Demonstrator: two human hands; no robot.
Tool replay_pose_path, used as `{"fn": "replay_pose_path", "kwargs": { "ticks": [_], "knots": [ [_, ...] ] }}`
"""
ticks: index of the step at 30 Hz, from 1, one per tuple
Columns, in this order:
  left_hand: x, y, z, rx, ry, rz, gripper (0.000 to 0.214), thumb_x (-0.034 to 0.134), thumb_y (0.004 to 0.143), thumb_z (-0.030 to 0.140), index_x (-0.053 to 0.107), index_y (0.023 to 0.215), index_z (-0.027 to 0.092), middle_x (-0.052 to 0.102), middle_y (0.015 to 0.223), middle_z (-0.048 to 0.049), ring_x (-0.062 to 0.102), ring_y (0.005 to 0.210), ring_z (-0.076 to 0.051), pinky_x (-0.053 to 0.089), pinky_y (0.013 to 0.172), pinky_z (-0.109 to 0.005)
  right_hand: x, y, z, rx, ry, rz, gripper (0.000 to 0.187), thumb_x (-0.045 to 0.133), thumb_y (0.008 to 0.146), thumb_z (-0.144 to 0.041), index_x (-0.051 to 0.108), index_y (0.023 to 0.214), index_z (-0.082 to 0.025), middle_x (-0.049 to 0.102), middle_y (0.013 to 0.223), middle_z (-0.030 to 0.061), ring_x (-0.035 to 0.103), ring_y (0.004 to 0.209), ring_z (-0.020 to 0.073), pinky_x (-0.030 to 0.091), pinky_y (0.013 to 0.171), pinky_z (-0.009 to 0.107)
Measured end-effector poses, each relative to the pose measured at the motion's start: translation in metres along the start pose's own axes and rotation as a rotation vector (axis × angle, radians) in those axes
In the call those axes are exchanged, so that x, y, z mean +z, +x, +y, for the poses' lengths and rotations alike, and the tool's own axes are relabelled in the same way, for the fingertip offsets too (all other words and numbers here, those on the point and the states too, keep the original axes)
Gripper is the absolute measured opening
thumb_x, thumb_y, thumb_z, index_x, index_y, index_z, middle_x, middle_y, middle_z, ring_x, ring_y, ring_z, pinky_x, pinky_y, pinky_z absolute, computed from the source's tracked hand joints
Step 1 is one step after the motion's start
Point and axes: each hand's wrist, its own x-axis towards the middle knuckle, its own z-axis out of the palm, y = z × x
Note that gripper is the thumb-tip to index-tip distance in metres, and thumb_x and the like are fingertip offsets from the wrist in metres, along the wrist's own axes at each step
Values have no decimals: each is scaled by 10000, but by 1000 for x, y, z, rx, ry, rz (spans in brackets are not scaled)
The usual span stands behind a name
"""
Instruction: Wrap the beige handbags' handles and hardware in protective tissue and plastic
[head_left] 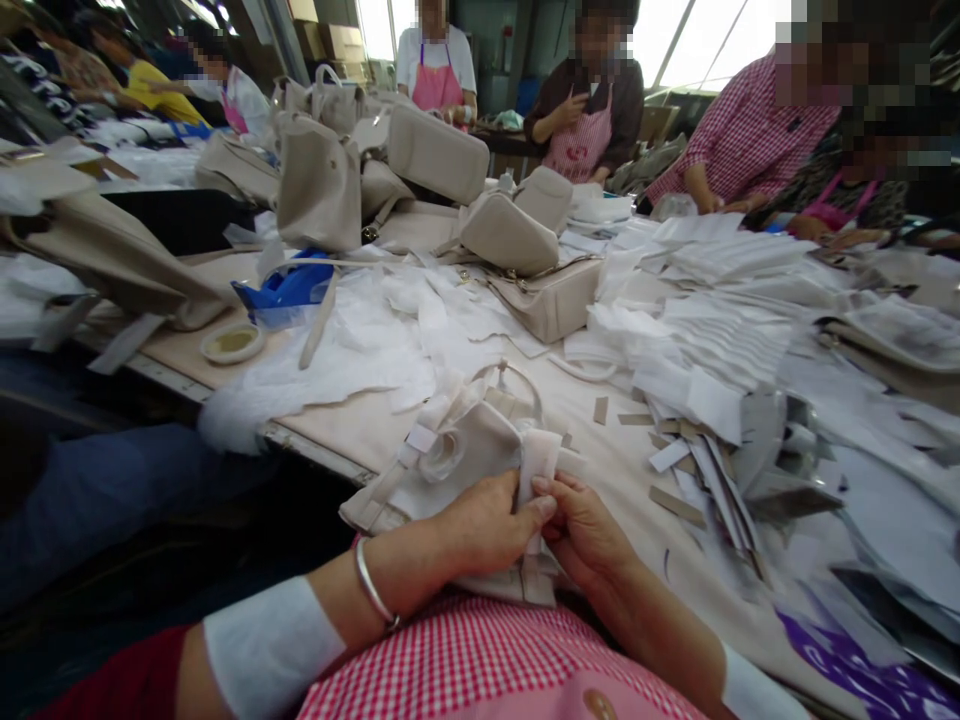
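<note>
A light beige handbag (480, 440) leans against my body at the table's front edge, its thin curved handle (521, 375) standing up on the far side. My left hand (491, 525) lies over the bag with fingers bent around a white wrapping strip (537, 462) at the bag's right side. From the right, my right hand (589, 530) pinches the same strip between thumb and fingers. Both thumbs are close together on it. A roll of white strip (441, 457) sits at the bag's left side. What lies under my left fingers is hidden.
Several beige bags (319, 185) are heaped at the back. White wrapping sheets (375, 335) spread across the table, with stacked sheets (712, 340) at right. Small card strips (679, 505) lie nearby. A round dish (232, 343) stands near the left edge. Co-workers (589, 110) stand opposite.
</note>
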Motion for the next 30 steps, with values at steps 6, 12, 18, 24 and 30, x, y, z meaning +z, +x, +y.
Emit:
{"fn": "replay_pose_path", "kwargs": {
  "ticks": [6, 12, 18, 24, 30],
  "knots": [
    [12, 1, 10, -50, -133, 42, 336, 472, 904, 375, 578, 1112, 134, 693, 1024, -126, 653, 931, -248, 503, 808, -340, -6, 3, 9, 20, 79, -1, 316, 870, 546, -262, 593, 656, -156, 446, 448, -95, 310, 369, 29, 253, 340, 152],
    [23, 3, 4, -26, -97, 38, 304, 418, 929, 368, 595, 1003, 132, 685, 877, -114, 650, 687, -208, 489, 622, -303, -26, -3, -1, -8, -279, -108, 374, 775, 691, -492, 584, 664, -172, 444, 473, -68, 354, 412, 63, 306, 394, 195],
    [24, 6, -3, 21, 18, 83, 289, 452, 921, 364, 645, 925, 149, 661, 774, -83, 645, 713, -228, 482, 651, -311, -46, -26, -61, -934, -1392, -26, 332, 690, 826, -312, 647, 1133, -192, 624, 835, 55, 593, 735, 187, 506, 665, 322],
    [26, 10, -4, 252, 54, 53, 322, 377, 941, 226, 679, 1018, 145, 707, 816, -86, 664, 810, -225, 498, 749, -322, -13, -15, -82, -1339, -2126, -623, 521, 592, 861, -145, 526, 1355, -297, 407, 1518, 85, 266, 1430, 358, 234, 1124, 577],
    [23, 4, -2, 86, 59, 51, 333, 388, 961, 334, 630, 1046, 121, 681, 717, -72, 653, 716, -220, 497, 694, -329, -2, 10, -71, -1382, -2197, -815, 282, 534, 899, -136, 632, 1162, -165, 513, 1453, 66, 165, 1479, 305, -1, 1210, 511]
  ]
}}
